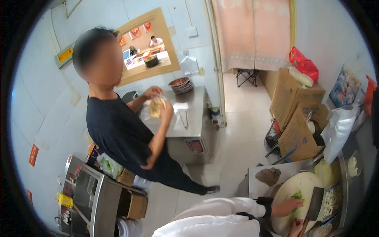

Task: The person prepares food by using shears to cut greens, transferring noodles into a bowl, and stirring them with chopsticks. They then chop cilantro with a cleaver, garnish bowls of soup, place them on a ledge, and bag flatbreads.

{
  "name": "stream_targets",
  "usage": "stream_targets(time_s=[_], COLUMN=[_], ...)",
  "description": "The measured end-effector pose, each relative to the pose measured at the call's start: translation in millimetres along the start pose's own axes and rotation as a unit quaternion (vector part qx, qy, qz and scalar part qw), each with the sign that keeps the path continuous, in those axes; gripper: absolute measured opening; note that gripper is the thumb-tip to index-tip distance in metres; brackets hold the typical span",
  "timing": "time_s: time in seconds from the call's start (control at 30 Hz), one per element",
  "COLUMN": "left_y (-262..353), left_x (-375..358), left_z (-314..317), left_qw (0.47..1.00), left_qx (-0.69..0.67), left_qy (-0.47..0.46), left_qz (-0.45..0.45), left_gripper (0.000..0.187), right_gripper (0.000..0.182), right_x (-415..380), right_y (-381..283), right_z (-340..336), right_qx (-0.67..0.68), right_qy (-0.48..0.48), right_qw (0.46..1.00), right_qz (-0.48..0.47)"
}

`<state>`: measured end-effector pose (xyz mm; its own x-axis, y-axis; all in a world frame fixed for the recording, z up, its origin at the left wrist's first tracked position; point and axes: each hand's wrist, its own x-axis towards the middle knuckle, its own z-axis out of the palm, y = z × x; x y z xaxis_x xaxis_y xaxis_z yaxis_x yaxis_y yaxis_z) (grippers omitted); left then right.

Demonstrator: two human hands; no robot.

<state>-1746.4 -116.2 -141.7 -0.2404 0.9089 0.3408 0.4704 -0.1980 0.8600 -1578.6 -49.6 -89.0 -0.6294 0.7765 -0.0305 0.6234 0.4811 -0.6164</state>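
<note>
Left hand (287, 207) fingers stretched out together, laid across chopped greens (297, 195); whether they pinch or only press, can't tell. Probably there to steady the pile. Right hand (297, 228), cut by the lower edge of view, has fingers curled round the handle of a cleaver (316, 202); grip looks full, no gap seen. Blade stands just beyond the left fingertips, so the left hand seems to serve as guard and stop. Greens sit on the round cutting board (302, 181), showing on both sides of the left hand; board presumably keeps the edge off the steel counter (256, 187).

Just right of the board: tray (333, 186) of white chopped pieces (331, 202), likely kept within arm's reach. Above it, a tub (328, 173), yellowish contents unclear. Brown cloth (268, 176) lies on the counter near the board.

Farther out, a co-worker (118, 118) in black holds a clear bag (147, 118) with flat golden food (158, 106) in it, both hands on it, over a steel table (193, 104). Stacked bowls (181, 85) stand there. Black pot (151, 61), something green inside, rests on the hatch ledge (164, 66). Open carton (294, 136) holds items too small to identify.
</note>
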Motion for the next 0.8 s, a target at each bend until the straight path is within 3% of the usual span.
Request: stream_targets(time_s=[0.07, 0.13, 0.2, 0.23, 0.27, 0.3, 0.33, 0.37, 0.4, 0.43, 0.5, 0.53, 0.67, 0.7, 0.73, 0.77, 0.8], left_y=[23.9, 25.4, 24.0, 20.7, 17.9, 22.5, 31.7, 37.2, 37.6, 36.1, 26.4, 12.5, -0.7, -7.5, -8.9, -9.5, 20.4], left_x=[-1.6, 1.9, 4.4, 6.1, 6.6, 5.0, 2.3, 2.2, 3.9, 5.1, 7.8, 9.1, 5.0, 4.0, 6.4, 10.5, 14.7], left_z=[-18.7, -20.2, -14.7, -11.8, -7.9, -7.9, -14.0, -22.4, -29.1, -30.0, -20.2, -10.7, -8.0, -5.0, -8.4, -9.8, -29.7], left_qw=[0.978, 0.982, 0.987, 0.992, 0.995, 0.995, 0.992, 0.988, 0.987, 0.991, 0.995, 0.992, 0.991, 0.992, 0.997, 0.997, 0.995], left_qx=[0.154, 0.131, 0.1, 0.087, 0.073, 0.073, 0.078, 0.087, 0.097, 0.083, 0.065, 0.048, 0.031, 0.024, 0.051, 0.076, 0.084], left_qy=[0.071, 0.063, 0.058, 0.054, 0.049, 0.044, 0.07, 0.095, 0.086, 0.068, 0.042, 0.072, 0.088, 0.087, 0.028, -0.031, -0.053], left_qz=[0.12, 0.122, 0.116, 0.078, 0.04, 0.043, 0.063, 0.085, 0.094, 0.076, 0.066, 0.087, 0.095, 0.087, 0.046, 0.005, -0.024], left_gripper=[0.045, 0.042, 0.038, 0.033, 0.028, 0.028, 0.025, 0.022, 0.022, 0.023, 0.024, 0.024, 0.023, 0.023, 0.024, 0.026, 0.022], right_gripper=[0.025, 0.026, 0.03, 0.03, 0.031, 0.031, 0.031, 0.031, 0.031, 0.031, 0.03, 0.03, 0.026, 0.024, 0.022, 0.022, 0.02], right_x=[-10.6, -10.5, -12.9, -12.5, -11.7, -11.8, -13.1, -13.9, -12.3, -10.7, -17.1, -21.5, -39.6, -40.9, -42.3, -39.0, -31.2], right_y=[-22.4, -23.3, -4.2, 6.0, 16.5, 21.5, 20.4, 17.8, 13.7, 8.5, -3.7, -24.6, -86.9, -89.6, -89.8, -61.8, -15.8], right_z=[-11.7, -12.4, -9.6, -9.0, -7.6, -5.1, -4.0, -5.5, -5.7, -6.5, -16.3, -25.8, -49.1, -50.1, -47.8, -34.6, -15.4], right_qx=[-0.012, -0.031, 0.113, 0.112, 0.387, 0.627, 0.634, 0.437, 0.212, 0.225, 0.063, 0.003, -0.02, 0.021, 0.064, 0.059, 0.135], right_qy=[0.0, -0.007, -0.038, -0.035, -0.017, 0.004, 0.008, -0.02, -0.04, -0.028, -0.062, -0.063, 0.008, 0.037, 0.067, 0.062, 0.072], right_qw=[1.0, 0.999, 0.99, 0.99, 0.899, 0.717, 0.712, 0.87, 0.966, 0.965, 0.986, 0.987, 0.984, 0.989, 0.991, 0.991, 0.983], right_qz=[0.017, 0.036, 0.075, 0.079, 0.203, 0.303, 0.301, 0.228, 0.139, 0.136, 0.139, 0.151, 0.176, 0.139, 0.101, 0.108, 0.103])
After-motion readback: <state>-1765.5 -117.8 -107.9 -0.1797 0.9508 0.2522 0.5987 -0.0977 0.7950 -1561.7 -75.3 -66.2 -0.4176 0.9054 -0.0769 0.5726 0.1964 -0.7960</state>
